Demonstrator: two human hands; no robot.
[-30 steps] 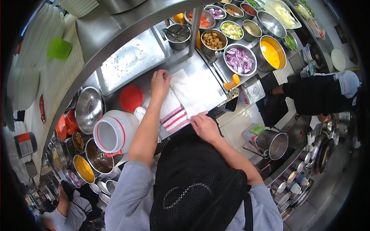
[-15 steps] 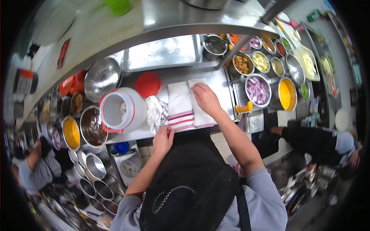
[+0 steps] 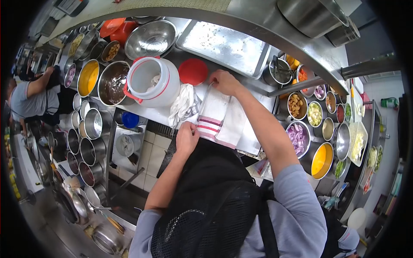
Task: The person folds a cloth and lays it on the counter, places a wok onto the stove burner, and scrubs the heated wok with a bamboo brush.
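Observation:
A white dish towel (image 3: 214,107) with red and purple stripes along its near end lies folded lengthwise on the steel counter in front of me. My left hand (image 3: 187,138) is closed at its near left corner, thumb and fingers pinched on the edge. At the far left corner my right hand (image 3: 224,83) has its fingertips pinched together on the cloth. Left of the towel lies a crumpled white cloth (image 3: 185,104). A red lid (image 3: 193,72) rests just beyond it, near my right fingertips.
A white jug with red trim (image 3: 153,81) stands at the left, beside a pot of dark liquid (image 3: 113,83). Behind is a metal tray (image 3: 223,47) under a steel shelf (image 3: 258,26). Pots of chopped onion (image 3: 297,136) and yellow liquid (image 3: 322,161) stand right. Co-workers are at both sides.
My right hand has gone from the towel's right half to its far left corner. My left hand stays at the near left corner. The camera view has turned.

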